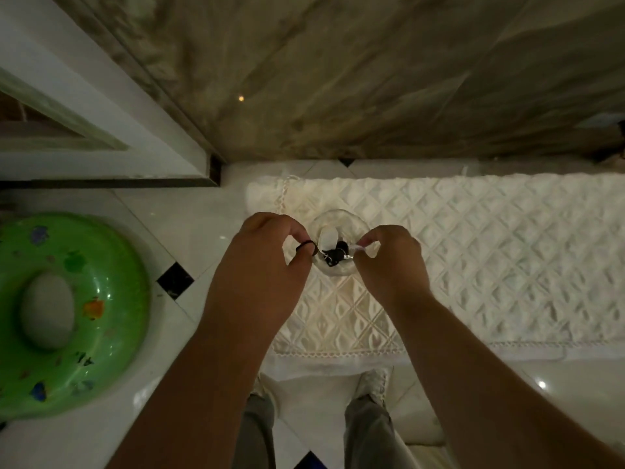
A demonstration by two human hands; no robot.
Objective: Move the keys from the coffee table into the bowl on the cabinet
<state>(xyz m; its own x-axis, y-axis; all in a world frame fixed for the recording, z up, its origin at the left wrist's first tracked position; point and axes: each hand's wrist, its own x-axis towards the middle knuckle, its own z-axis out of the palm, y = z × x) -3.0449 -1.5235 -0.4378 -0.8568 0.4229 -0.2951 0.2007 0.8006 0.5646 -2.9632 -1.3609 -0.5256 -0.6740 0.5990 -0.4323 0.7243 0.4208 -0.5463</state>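
Observation:
A small clear glass bowl [339, 216] stands on a white quilted cloth [490, 252] that covers the cabinet top. Inside it lie dark keys [334, 256] with a ring, beside a white oval item [328, 237]. My left hand [260, 265] sits at the bowl's left rim, its fingers pinching a black loop [306, 246] attached to the keys. My right hand [392, 262] is at the right rim, fingertips pinched on a thin silvery part of the key bunch [355, 249].
A green inflatable swim ring [67, 313] lies on the tiled floor at the left. A marbled wall [372, 79] rises behind the cabinet, and a white door frame [111, 106] is at the upper left. My feet [372, 384] show below the cabinet edge.

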